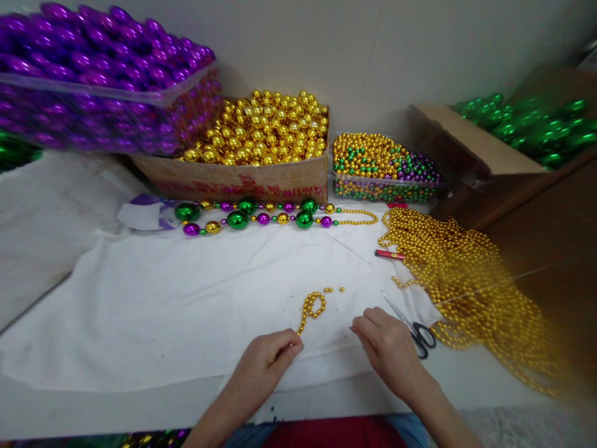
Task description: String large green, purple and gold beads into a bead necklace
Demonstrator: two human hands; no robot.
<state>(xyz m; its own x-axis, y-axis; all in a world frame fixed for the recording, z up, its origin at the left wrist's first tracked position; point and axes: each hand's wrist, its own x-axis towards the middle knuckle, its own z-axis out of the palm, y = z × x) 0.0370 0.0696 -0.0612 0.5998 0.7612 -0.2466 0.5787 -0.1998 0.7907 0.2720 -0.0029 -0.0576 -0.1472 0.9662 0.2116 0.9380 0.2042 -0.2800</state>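
A plain grey wall [373, 56] stands behind a pale tabletop [140, 407], much of it covered by a white cloth [153, 298]. Toward the far left corner, a clear tub [153, 96] brims with shiny purple beads [93, 46]; toward the far right corner, an open brown carton [471, 134] holds green ones [527, 127], blurred. Along the far edge, a cardboard box [186, 177] of gold beads [261, 127] carries red printed characters, too smeared to read, and beside it sits a smaller clear tub [387, 183] of mixed little beads [373, 152]. A heap of gold bead strands [466, 280] spreads along the right edge. In front of the box lies a purple, green and gold necklace [263, 218]. Near the middle of the near edge, the left hand [275, 358] pinches one end of a short gold bead strand [313, 305], whose rest curls on the cloth; the right hand [385, 342] has its fingers drawn in toward the thumb, and I cannot tell whether it holds anything. Black-handled scissors [422, 336] lie beside it. Farther back is a red stick-like item [389, 254], its small yellow marking illegible. A loose gold bead [342, 289] lies beyond the hands.
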